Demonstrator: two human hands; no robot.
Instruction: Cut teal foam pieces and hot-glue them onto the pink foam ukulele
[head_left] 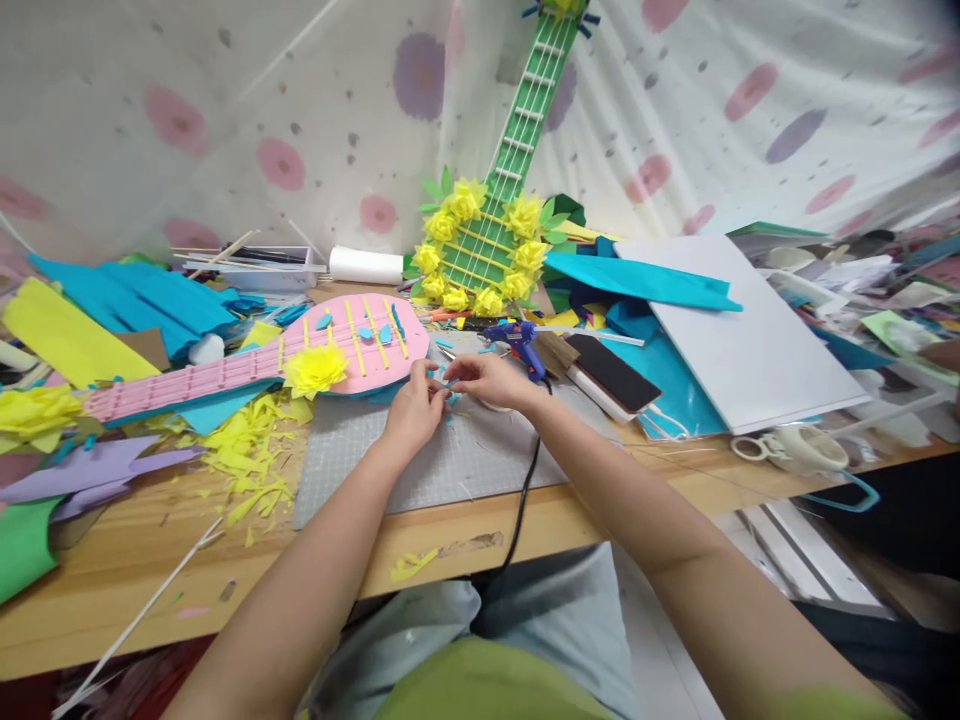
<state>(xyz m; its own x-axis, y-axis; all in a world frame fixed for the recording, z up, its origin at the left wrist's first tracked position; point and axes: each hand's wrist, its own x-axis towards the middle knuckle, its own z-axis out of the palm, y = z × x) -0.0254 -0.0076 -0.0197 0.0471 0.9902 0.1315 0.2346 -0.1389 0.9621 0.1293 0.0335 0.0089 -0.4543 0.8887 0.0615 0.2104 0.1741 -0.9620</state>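
Note:
Over the grey cutting mat (352, 470), my left hand (415, 402) and my right hand (484, 382) meet with their fingertips pinched close together. A tiny blue scrap seems to sit between the fingertips, too small to name. Just beyond my left hand lies a pink paper guitar (300, 348) with yellow strips, blue leaf shapes and a yellow paper flower (315, 370). A blue glue gun (523, 345) rests just past my right hand, its black cord (529, 480) running down over the table edge. Small blue bits lie around my fingers.
A green paper guitar (517, 150) ringed with yellow flowers leans upright at the back. Yellow paper shreds (251, 450) and purple paper (97, 475) lie left. To the right are a black phone (615, 370), white board (739, 340), blue paper (645, 278) and tape dispenser (795, 450).

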